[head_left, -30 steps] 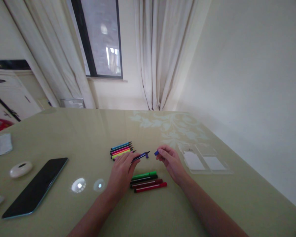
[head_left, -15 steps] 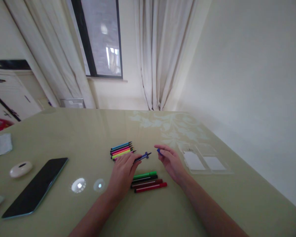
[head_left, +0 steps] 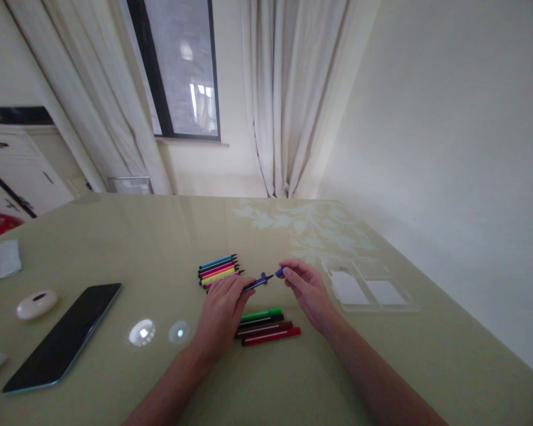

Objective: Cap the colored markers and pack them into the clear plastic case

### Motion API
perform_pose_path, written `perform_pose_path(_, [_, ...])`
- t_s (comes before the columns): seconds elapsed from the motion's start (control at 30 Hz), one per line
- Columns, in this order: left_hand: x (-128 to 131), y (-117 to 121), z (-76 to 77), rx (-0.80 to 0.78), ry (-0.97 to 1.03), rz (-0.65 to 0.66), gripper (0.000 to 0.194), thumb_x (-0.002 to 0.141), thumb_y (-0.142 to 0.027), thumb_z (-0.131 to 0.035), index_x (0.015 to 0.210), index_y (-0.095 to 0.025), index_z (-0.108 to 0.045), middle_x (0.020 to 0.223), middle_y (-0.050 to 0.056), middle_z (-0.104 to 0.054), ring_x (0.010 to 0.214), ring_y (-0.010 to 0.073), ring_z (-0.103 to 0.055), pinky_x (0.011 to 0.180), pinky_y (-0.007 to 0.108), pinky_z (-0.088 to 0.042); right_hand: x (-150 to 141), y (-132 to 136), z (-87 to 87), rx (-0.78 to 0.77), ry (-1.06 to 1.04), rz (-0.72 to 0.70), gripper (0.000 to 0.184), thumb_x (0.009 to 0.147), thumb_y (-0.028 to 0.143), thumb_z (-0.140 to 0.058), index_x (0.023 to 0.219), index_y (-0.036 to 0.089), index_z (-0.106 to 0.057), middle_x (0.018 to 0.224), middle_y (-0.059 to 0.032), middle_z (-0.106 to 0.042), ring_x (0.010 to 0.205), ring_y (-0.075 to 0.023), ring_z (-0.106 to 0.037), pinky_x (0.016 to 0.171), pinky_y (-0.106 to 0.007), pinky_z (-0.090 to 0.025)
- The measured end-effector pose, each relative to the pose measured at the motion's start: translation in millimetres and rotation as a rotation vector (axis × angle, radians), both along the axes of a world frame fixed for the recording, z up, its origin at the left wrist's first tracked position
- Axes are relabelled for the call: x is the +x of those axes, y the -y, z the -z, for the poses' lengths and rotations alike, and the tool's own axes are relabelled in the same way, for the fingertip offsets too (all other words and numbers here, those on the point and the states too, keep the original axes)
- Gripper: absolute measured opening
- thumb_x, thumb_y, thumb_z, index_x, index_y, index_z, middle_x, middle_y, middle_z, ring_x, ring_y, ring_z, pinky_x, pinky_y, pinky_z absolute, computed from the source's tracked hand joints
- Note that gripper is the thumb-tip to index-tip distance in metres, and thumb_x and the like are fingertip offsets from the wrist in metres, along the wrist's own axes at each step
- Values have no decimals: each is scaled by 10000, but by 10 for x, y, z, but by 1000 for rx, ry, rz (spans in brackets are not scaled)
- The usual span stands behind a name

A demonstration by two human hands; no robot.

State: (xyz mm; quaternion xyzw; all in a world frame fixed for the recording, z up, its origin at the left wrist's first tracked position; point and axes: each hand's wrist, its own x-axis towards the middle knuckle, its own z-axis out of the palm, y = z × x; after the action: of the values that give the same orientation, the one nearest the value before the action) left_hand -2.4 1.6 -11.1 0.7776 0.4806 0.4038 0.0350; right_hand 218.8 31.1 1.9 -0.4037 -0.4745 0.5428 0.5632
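Blue marker [head_left: 254, 284] uncapped, pinched in left hand [head_left: 223, 300]; right hand [head_left: 306, 289] pinching blue cap [head_left: 279, 271].

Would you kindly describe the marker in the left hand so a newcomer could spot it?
At the green table, find the left hand beside two groups of markers. It holds the dark blue marker, bare tip towards the right hand: the only marker held.

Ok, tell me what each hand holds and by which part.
The left hand holds a blue pen by its barrel; the right hand holds a blue cap by the end farther from that pen.
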Motion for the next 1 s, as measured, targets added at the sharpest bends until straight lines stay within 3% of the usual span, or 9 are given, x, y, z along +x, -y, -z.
perform_pose_path(0.13, [10, 4, -17, -11, 6, 0, 220, 1052, -351, -519, 1153, -262, -693, 1092, 60, -757, 1028, 250, -685, 919, 402, -515, -5, -3, 6, 38, 53, -2, 276, 801, 444, -845, 1004, 260, -809, 941, -41, -757, 865, -197, -652, 765, -320, -502])
perform_pose_path(0.33, [52, 26, -51, -30, 125, 54, 175, 1028, -288, -561, 1117, -254, -707, 1048, 47, -749, 993, 226, -686, 897, 357, -539, -12, 19, -60, 93, 150, -124, 224, 791, 428, -849, 945, 267, -828, 915, -38, -787, 875, -219, -709, 871, -390, -568])
perform_pose_path(0.6, [88, 51, -44, -51, 243, 98, 153, 1018, -268, -578, 1068, -239, -719, 998, 45, -735, 955, 212, -682, 865, 331, -555, 26, 64, -102, 129, 166, -133, 179, 789, 381, -863, 925, 266, -839, 822, -33, -783, 783, -205, -717, 805, -370, -576])
perform_pose_path(0.8, [55, 39, -38, -176, 129, 113, 165, 1008, -267, -571, 1106, -253, -702, 1041, 43, -742, 972, 222, -691, 874, 355, -559, 54, -3, -20, 154, 265, -152, 229, 833, 436, -822, 969, 252, -828, 865, -46, -785, 819, -217, -712, 799, -367, -564])
perform_pose_path(1.0, [-18, 30, -57, -300, -59, 165, 135, 936, -239, -627, 1004, -262, -741, 1032, 57, -738, 1005, 252, -680, 904, 394, -545, 20, -6, 44, 333, 544, -73, 383, 1043, 519, -508, 1143, 279, -790, 1127, -81, -764, 1094, -259, -662, 1022, -446, -480])
